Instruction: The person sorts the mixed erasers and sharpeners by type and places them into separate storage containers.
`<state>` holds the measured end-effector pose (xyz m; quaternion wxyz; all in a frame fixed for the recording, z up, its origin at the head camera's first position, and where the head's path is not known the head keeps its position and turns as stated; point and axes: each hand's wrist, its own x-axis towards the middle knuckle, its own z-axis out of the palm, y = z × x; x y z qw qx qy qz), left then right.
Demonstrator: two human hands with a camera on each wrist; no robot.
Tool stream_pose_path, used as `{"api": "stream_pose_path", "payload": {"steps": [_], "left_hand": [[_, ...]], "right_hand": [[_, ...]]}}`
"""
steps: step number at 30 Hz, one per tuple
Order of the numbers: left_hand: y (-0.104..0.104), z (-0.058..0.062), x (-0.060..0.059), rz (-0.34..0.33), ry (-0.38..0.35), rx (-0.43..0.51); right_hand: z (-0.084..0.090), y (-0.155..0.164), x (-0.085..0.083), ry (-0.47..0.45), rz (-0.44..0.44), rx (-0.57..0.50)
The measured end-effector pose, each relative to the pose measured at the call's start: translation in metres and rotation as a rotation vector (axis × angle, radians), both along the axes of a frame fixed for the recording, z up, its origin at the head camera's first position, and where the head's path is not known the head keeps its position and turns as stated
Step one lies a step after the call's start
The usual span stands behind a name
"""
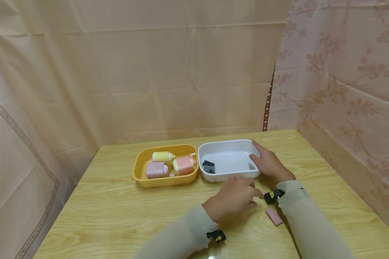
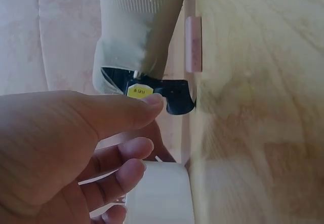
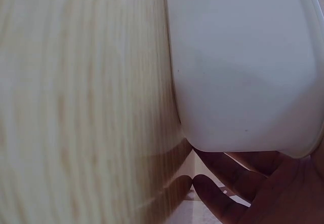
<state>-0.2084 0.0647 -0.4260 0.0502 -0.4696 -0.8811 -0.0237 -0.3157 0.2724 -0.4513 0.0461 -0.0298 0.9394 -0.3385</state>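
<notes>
My right hand [image 1: 270,165] grips the right end of a white plastic tray [image 1: 230,162], its thumb over the rim and its fingers along the outer wall. In the right wrist view those fingers lie below the tray's end wall [image 3: 243,72]. Dark grey and black small pieces [image 1: 209,167] lie in the tray's left end. Above the table in front of the tray hovers my left hand [image 1: 235,197], fingers loosely bent around nothing. A flat pink block [image 1: 273,217] lies on the table to its right, near my right forearm; the left wrist view shows the block [image 2: 193,44] too.
Left of the white tray stands a yellow tray [image 1: 163,183]. It holds a yellow bottle [image 1: 161,156], a purple bottle [image 1: 156,170] and a pink bottle [image 1: 184,165], all lying down. Curtains [image 1: 181,72] hang behind the wooden table [image 1: 116,201] and at its sides.
</notes>
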Motion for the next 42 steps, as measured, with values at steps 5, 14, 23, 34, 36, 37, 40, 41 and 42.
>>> {"api": "stream_pose_path", "payload": {"steps": [5, 14, 23, 34, 36, 37, 40, 41, 42], "left_hand": [[0.002, -0.001, 0.003, -0.025, -0.041, -0.020], [0.007, -0.008, 0.009, -0.056, -0.062, -0.102], [0.007, -0.010, 0.012, -0.045, -0.111, -0.133], [0.011, -0.012, 0.014, -0.070, -0.096, -0.189], [0.011, -0.011, 0.013, -0.077, -0.091, -0.195], [0.011, -0.011, 0.013, -0.080, -0.086, -0.198], [0.011, -0.010, 0.012, -0.087, -0.087, -0.191], [0.011, -0.010, 0.012, -0.091, -0.084, -0.188], [0.011, -0.009, 0.011, -0.094, -0.083, -0.186]], "right_hand": [[0.001, 0.001, 0.001, -0.013, -0.004, -0.006], [-0.001, 0.001, 0.000, 0.009, 0.000, 0.003], [0.000, 0.000, -0.001, 0.001, -0.001, -0.001], [0.001, -0.001, 0.000, -0.009, 0.001, -0.006], [0.002, -0.001, 0.001, -0.012, 0.001, -0.008], [0.002, -0.001, 0.000, -0.013, 0.002, -0.009], [0.002, -0.001, 0.001, -0.015, 0.002, -0.007], [0.002, -0.001, 0.001, -0.016, 0.001, -0.006], [0.002, -0.001, 0.001, -0.014, 0.001, -0.004]]}}
